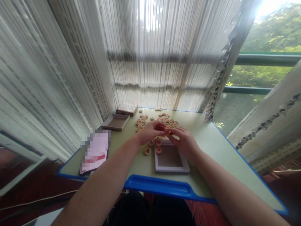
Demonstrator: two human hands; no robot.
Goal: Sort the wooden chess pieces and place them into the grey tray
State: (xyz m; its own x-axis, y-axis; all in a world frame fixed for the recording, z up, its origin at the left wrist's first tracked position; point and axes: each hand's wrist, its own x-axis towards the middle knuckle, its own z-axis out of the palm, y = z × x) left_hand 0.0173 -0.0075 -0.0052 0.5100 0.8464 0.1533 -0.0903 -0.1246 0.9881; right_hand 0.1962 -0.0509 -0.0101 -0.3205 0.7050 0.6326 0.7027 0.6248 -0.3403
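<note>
My left hand and my right hand meet over the middle of a pale green desk, fingertips together, pinching small round wooden chess pieces. A scatter of several such pieces lies just beyond my hands. Three more discs with red and black characters rest below my left hand. Under my right hand sits a shallow white box tray with a brown floor, holding a few pieces at its far end.
A second tray and a wooden box stand at the back left. A phone or card, blurred out, lies at the left edge. The desk has a blue rim with a groove. Sheer curtains surround it.
</note>
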